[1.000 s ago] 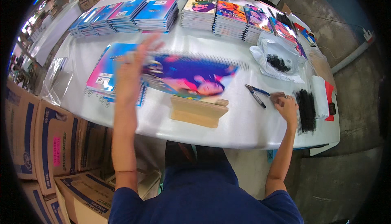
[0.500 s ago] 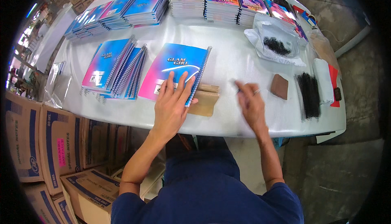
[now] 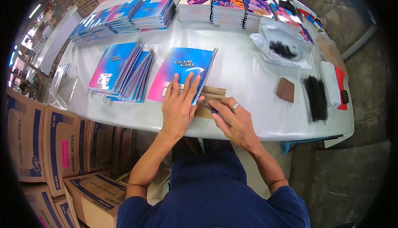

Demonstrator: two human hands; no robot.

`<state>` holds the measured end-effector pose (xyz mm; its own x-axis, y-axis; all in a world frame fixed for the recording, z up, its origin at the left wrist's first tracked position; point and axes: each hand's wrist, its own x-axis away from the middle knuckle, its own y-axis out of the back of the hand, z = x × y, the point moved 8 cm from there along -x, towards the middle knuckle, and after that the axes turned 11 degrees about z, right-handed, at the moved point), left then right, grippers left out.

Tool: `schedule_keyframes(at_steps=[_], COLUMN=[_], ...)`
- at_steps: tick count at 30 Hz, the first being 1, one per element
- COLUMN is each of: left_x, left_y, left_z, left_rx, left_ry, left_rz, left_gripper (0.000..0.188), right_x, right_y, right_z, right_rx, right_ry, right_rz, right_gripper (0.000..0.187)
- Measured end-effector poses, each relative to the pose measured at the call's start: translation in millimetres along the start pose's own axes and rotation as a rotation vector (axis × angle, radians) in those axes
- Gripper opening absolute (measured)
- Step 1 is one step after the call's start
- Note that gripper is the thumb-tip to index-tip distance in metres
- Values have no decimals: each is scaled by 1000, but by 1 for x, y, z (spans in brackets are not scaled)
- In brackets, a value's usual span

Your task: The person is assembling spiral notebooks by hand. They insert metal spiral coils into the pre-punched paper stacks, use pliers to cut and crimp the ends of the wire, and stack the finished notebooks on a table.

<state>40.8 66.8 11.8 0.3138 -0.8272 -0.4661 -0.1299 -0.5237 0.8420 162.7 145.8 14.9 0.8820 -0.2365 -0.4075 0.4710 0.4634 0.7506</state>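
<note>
A spiral notebook (image 3: pixel 185 59) with a blue and pink cover lies at the middle of the table, its wire coil along the right edge. My left hand (image 3: pixel 179 106) rests on its lower part, fingers stretched out and flat on the cover. Close to the coil's lower end, my right hand (image 3: pixel 236 120) is closed round a small hand tool (image 3: pixel 214 111), mostly hidden by the fingers. The tool's exact kind cannot be made out. Under the notebook's lower right corner sits a brown wooden block (image 3: pixel 214 91), partly covered by both hands.
Left of the notebook lies a pile of similar notebooks (image 3: pixel 114 64). More notebook stacks (image 3: pixel 151 10) line the far side. On the right are a brown block (image 3: pixel 285 90), black coils (image 3: pixel 316 99) and a white wrapper (image 3: pixel 265 41) with black coils. Cardboard boxes (image 3: pixel 62 145) stand at lower left.
My right hand has moved left with the small tool, from beside the notebook to the lower end of its coil. My left hand stays on the cover.
</note>
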Motion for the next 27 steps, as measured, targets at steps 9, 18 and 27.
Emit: schedule_keyframes(at_steps=[9, 18, 27], left_x=[1, -9, -4], left_y=[6, 82, 211], left_z=[2, 82, 199], left_rx=[-6, 157, 583], left_ry=[-2, 75, 29], left_rz=[22, -195, -339], left_gripper=[73, 64, 53], right_x=[-12, -53, -110], right_y=[-6, -57, -140], right_z=[-3, 35, -41], right_rx=[-157, -329, 459], right_ry=[-3, 82, -71], right_rz=[154, 185, 116], right_gripper=[29, 31, 44])
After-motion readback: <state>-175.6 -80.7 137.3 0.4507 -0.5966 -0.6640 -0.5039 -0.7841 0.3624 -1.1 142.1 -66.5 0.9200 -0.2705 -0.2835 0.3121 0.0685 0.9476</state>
